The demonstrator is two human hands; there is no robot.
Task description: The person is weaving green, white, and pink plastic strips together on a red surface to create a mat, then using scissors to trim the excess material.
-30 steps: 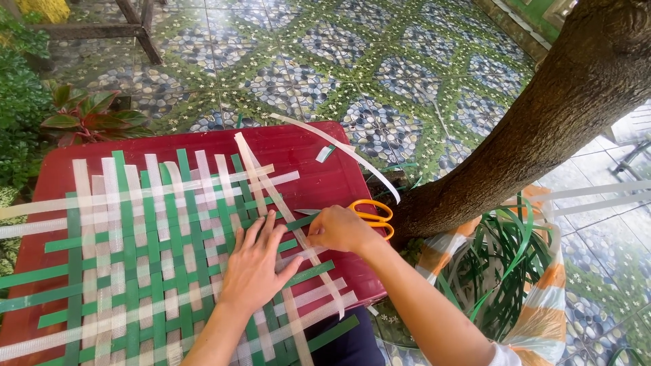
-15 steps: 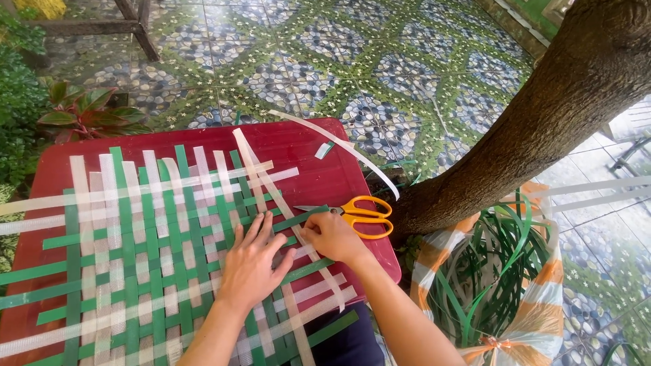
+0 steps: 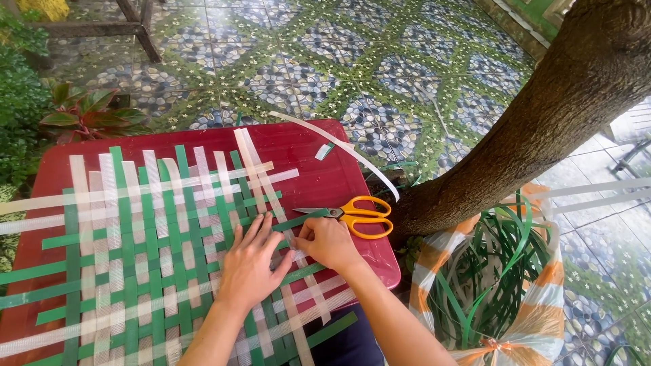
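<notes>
Left hand (image 3: 249, 266) lies flat with fingers spread on the green-and-white woven strip mat (image 3: 142, 257) covering the red plastic tabletop (image 3: 305, 152) at lower left, right hand (image 3: 327, 242) pinching a white strip (image 3: 296, 252) near orange-handled scissors (image 3: 352, 215).

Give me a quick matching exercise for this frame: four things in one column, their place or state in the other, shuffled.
1. scissors
2. left hand
3. striped bag
4. loose white strip

a. flat on the woven mat
b. holds green strips, beside the tree trunk
c. hangs over the red table edge
d. lies on the table, right of the right hand

Pairs: 1-d, 2-a, 3-b, 4-c
</notes>
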